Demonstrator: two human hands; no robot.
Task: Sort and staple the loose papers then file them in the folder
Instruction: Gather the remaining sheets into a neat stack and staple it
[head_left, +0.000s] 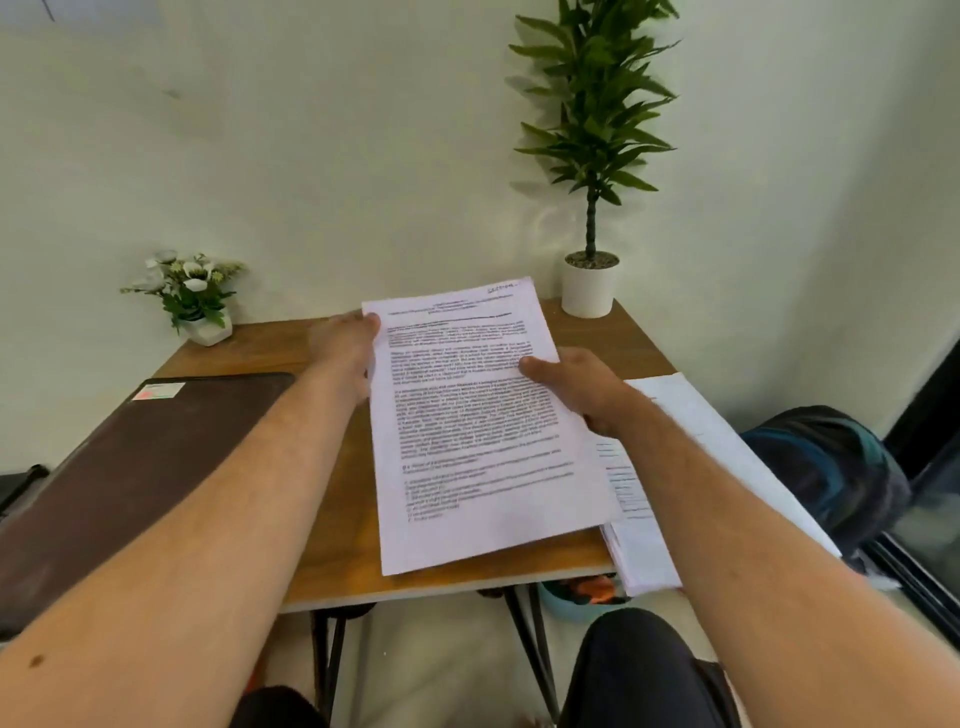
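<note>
Both forearms reach over the desk: left hand & right hand pinch the printed sheets at mid-edges, probably several pages, light, floppy, so support w/ both sides.

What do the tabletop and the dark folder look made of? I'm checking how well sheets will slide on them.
Tabletop: seemingly wood or wood-look laminate, with brown grain streaks, a pale edge and a matte finish. Folder: probably leatherette or plastic, dark brown with a dull, smooth sheen and rounded corners. Neither can be confirmed.
</note>
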